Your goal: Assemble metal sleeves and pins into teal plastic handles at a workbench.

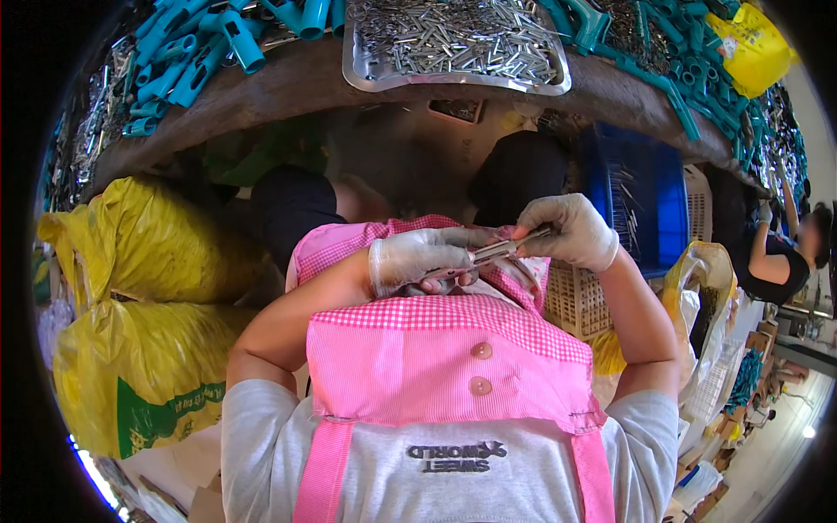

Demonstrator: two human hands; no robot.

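Above my lap, my left hand point(420, 258), in a whitish glove with dark fingertips showing, is closed around a slim silvery metal part point(495, 253). My right hand point(571, 231), gloved in the same way, pinches the other end of this part between thumb and fingers. Whether a second small piece sits between the right fingertips, I cannot make out. Beneath both hands lies the pink checked apron point(453, 349). Beyond them on the bench stands a metal tray point(370, 83) heaped with small silvery pins and springs.
Teal gun-shaped plastic parts point(200, 65) pile up on the bench point(288, 91). Yellow sacks point(157, 349) fill the left side. At the right are a blue crate point(645, 196), a beige basket point(575, 301) and an open sack point(702, 279). Another person point(776, 261) sits far right.
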